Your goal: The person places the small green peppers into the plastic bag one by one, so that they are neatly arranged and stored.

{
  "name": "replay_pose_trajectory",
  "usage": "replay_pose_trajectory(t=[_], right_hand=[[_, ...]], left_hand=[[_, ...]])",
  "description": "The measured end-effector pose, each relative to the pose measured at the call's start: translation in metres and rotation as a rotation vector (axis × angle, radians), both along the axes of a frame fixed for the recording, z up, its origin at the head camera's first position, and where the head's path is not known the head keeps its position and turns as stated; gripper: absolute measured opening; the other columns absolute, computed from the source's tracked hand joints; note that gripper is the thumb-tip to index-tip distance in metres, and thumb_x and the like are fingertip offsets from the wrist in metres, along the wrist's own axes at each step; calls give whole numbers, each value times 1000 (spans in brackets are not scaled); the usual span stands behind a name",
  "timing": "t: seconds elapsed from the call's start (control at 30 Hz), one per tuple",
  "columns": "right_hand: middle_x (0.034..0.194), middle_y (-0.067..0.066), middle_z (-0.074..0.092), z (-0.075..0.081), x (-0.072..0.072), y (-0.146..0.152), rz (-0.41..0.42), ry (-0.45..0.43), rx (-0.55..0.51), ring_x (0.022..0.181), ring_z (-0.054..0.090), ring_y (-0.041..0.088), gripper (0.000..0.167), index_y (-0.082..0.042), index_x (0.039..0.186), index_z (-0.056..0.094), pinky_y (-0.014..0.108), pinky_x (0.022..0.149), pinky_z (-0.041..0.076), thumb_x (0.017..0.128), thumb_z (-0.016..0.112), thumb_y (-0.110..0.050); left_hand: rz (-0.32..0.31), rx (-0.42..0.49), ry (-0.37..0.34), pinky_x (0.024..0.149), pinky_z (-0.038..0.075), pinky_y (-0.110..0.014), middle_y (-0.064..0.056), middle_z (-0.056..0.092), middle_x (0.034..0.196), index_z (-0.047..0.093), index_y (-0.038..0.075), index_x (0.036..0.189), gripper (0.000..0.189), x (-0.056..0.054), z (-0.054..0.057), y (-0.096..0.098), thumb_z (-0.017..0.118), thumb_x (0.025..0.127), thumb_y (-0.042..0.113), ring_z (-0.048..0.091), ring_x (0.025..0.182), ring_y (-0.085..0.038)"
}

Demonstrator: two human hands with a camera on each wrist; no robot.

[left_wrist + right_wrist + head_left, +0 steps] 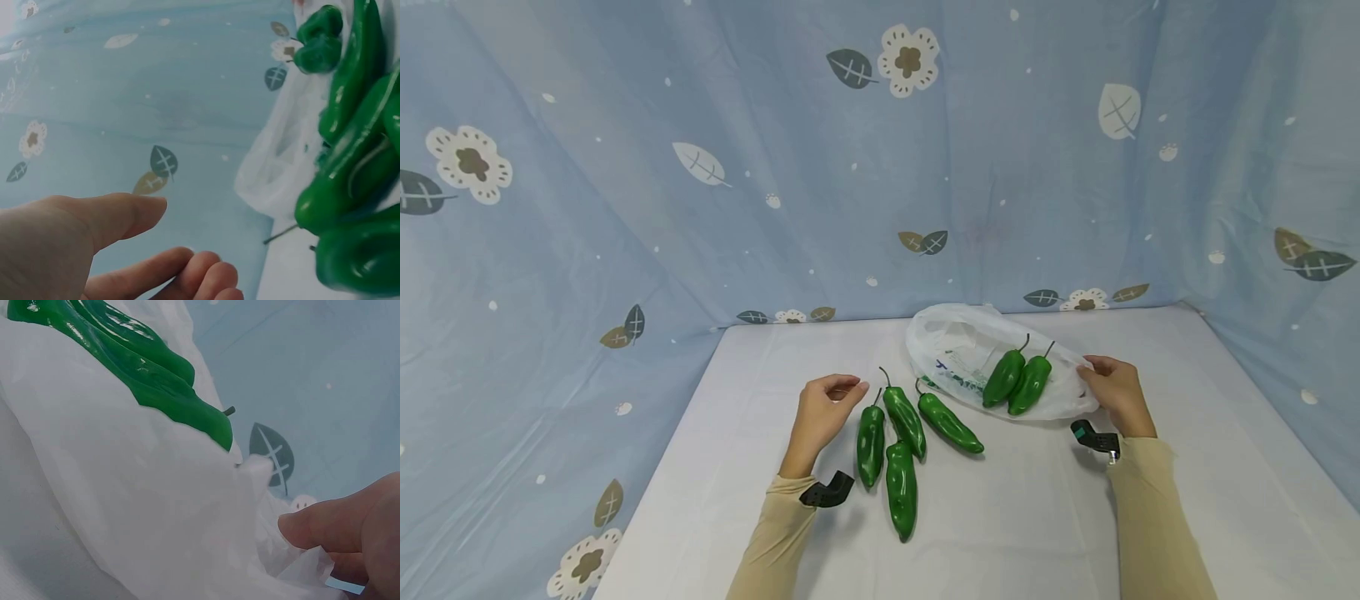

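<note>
A white plastic bag [951, 333] lies on the table, its edge pinched between the thumb and fingers of my right hand [1118, 392]. Two green peppers [1030, 385] rest side by side on the bag, stems pointing away from me; the right wrist view shows these peppers [144, 369] above the bag's crumpled plastic [156, 487]. My left hand [823, 417] hovers just left of several loose green peppers [870, 446]. Nothing lies between its thumb and loosely bent fingers in the left wrist view, where peppers [350, 169] fill the right side.
A white cloth covers the table [1000, 517]. Behind it and at the sides hangs a blue curtain [820, 183] with flowers and leaves. One loose pepper [950, 423] lies between the pepper group and the bag. Each wrist carries a small black device [827, 490].
</note>
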State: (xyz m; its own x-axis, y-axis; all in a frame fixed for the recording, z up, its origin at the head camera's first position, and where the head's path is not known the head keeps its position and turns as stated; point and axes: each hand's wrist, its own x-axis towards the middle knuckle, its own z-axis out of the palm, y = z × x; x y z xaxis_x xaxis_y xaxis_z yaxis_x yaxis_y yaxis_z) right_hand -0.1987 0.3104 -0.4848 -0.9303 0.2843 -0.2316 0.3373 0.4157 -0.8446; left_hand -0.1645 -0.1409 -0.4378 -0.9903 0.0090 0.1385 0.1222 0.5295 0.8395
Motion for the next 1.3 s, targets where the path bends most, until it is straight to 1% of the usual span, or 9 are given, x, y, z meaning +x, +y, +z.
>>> replay_pose_trajectory(t=[0.17, 0.3, 0.47, 0.63, 0.87, 0.97, 1.13, 1.3], right_hand=[[157, 36, 38, 0, 0, 0, -3, 5, 1, 137, 47, 44, 57, 10, 152, 41, 50, 107, 49, 107, 47, -24], [156, 36, 39, 0, 0, 0, 0, 9, 6, 137, 46, 44, 57, 11, 151, 42, 51, 108, 48, 107, 46, -24], [158, 36, 37, -2, 0, 1, 2, 1, -1, 139, 45, 45, 57, 10, 152, 41, 53, 111, 47, 107, 46, -25], [160, 36, 35, -2, 0, 1, -3, -11, -3, 141, 44, 46, 57, 9, 153, 40, 55, 113, 46, 108, 45, -25], [158, 36, 36, -1, 0, 1, -2, -7, -1, 138, 46, 45, 57, 10, 153, 40, 53, 110, 48, 108, 46, -25], [157, 37, 37, 0, 1, 1, 5, 1, 1, 137, 46, 46, 57, 10, 153, 40, 53, 109, 48, 108, 46, -25], [156, 37, 39, -1, 0, 1, 14, 12, 5, 135, 49, 44, 57, 11, 152, 42, 47, 102, 51, 108, 46, -25], [155, 37, 40, -2, 0, 2, 20, 22, 14, 133, 50, 44, 57, 11, 151, 42, 41, 97, 52, 107, 46, -26]], left_hand=[[16, -22, -20, 89, 59, -46, -11, 78, 113, 78, 6, 115, 31, 4, -7, -4, 76, 95, 31, 74, 102, -27], [24, -41, -31, 89, 59, -46, -10, 79, 109, 79, 7, 113, 30, 6, -13, -6, 76, 95, 31, 75, 99, -25], [16, -55, -60, 85, 60, -42, -8, 79, 105, 79, 6, 112, 31, 9, -19, -7, 76, 95, 33, 75, 94, -22], [7, -57, -67, 84, 60, -43, -9, 79, 103, 79, 5, 112, 33, 10, -22, -8, 75, 95, 33, 76, 93, -23], [-8, -81, -89, 80, 61, -40, -10, 78, 103, 77, 3, 115, 37, 11, -30, -9, 74, 96, 34, 76, 93, -24], [-13, -87, -94, 80, 61, -41, -10, 78, 103, 77, 2, 116, 39, 12, -32, -9, 74, 96, 35, 76, 94, -25], [-14, -100, -108, 80, 61, -41, -11, 77, 104, 76, 1, 117, 40, 13, -33, -9, 73, 96, 35, 75, 95, -25], [-20, -110, -114, 79, 60, -39, -10, 77, 103, 76, 1, 117, 40, 13, -37, -9, 74, 96, 34, 74, 93, -24]])
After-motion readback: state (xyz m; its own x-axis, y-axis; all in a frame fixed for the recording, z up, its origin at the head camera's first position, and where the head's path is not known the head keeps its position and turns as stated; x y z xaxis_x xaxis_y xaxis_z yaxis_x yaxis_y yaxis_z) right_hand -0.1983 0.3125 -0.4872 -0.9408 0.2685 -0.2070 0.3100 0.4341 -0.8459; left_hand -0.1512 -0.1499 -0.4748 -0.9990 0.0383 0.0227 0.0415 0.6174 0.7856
